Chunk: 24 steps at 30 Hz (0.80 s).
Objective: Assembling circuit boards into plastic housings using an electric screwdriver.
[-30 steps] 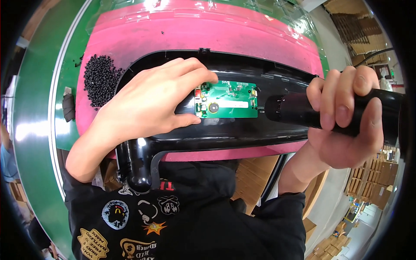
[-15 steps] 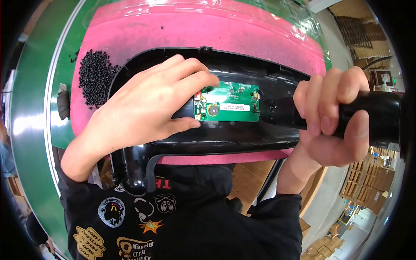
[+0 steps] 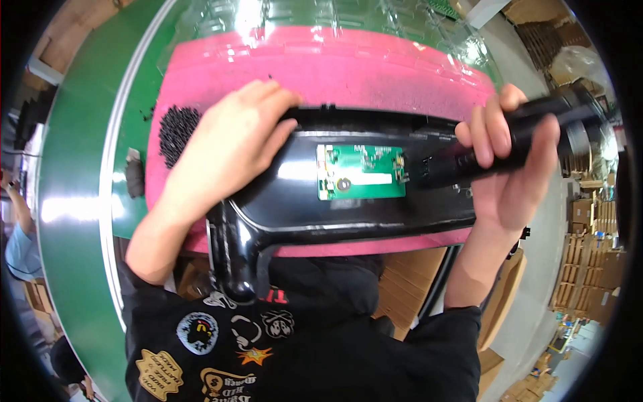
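Observation:
A long black plastic shell (image 3: 295, 201) lies open side up, with a green circuit board (image 3: 366, 190) in its middle. My left hand (image 3: 234, 137) is over the shell's left end, its fingers bent at the far rim and clear of the board; its thumb is hidden. My right hand (image 3: 499, 144) is closed round a black electric screwdriver (image 3: 447, 166), whose narrow nose points left at the board's right edge. Motion smears the tool's rear end, and its tip is hard to make out against the black shell.
A pink mat (image 3: 375, 74) lies under the shell on a green table (image 3: 74, 268). A heap of small black screws (image 3: 177, 132) sits left of my left hand. Clear plastic trays (image 3: 335, 30) are along the far side. Another person's arm (image 3: 21, 214) shows at the far left.
My left hand has come off the board's left edge and moved left to the shell's far rim. The screwdriver's rear end has tilted away from me. The whole view has shifted.

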Motion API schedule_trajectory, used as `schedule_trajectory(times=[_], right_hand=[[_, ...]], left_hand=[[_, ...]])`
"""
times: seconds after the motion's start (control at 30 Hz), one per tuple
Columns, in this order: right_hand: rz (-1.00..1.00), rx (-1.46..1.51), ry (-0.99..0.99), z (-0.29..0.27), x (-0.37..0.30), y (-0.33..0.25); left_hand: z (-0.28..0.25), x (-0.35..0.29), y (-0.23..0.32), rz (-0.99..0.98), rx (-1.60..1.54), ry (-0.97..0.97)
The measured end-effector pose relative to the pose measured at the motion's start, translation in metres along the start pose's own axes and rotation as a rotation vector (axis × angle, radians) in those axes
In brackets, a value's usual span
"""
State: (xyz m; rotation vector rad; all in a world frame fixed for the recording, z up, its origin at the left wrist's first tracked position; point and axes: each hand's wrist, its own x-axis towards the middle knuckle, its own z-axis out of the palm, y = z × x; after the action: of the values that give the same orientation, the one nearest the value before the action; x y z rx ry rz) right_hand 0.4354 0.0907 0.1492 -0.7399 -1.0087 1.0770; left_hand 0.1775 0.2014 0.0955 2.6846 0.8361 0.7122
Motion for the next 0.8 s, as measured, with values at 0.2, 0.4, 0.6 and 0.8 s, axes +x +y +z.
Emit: schedule_trajectory(times=[0.2, 0.4, 0.6, 0.8], right_hand=[[0.086, 0.344, 0.428, -0.019, 0.006, -0.018], [-0.547, -0.465, 0.221, 0.011, -0.028, -0.041], [-0.891, -0.629, 0.117, -0.061, -0.096, -0.093], [-1.163, -0.837, -0.081, -0.155, -0.181, -0.12]], left_hand=[[-0.003, -0.005, 0.01, 0.023, -0.056, -0.243], [-0.008, 0.003, 0.02, 0.005, -0.047, -0.32], [-0.027, 0.011, 0.03, 0.039, -0.068, -0.175], [-0.062, -0.047, 0.087, 0.067, -0.035, 0.038]])
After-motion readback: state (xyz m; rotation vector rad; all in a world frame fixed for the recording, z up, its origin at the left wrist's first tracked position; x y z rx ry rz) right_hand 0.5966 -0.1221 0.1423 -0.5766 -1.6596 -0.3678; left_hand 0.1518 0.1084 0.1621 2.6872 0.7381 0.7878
